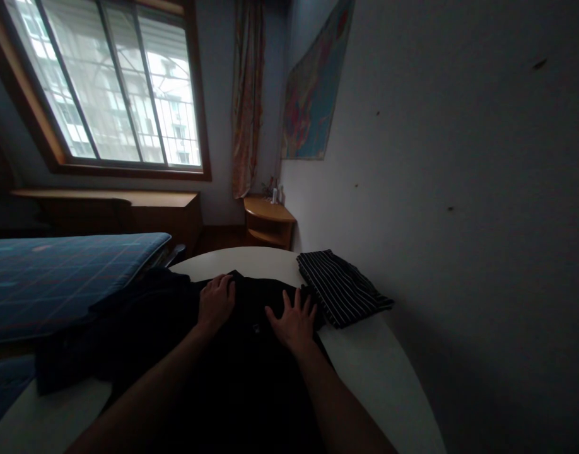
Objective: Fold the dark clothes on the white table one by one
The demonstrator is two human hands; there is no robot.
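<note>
A black garment (251,366) lies spread over the round white table (379,372), with a small pale mark near its middle. On its upper left part rests my left hand (217,301), open, the fingers slightly bent and close to one another. My right hand (294,321) lies flat on the garment's upper right part, its fingers spread. Just right of that hand is a folded black cloth with white stripes (344,287). Dark navy fabric (128,315) is bunched to the left; where it meets the black garment is hard to make out.
A mattress with a blue checked cover (57,277) stands left of the table. The bare wall (460,157) runs close along the right side. Beyond the table are a wooden corner shelf (270,209), a curtain (248,94) and a low wooden desk (166,199) under the window.
</note>
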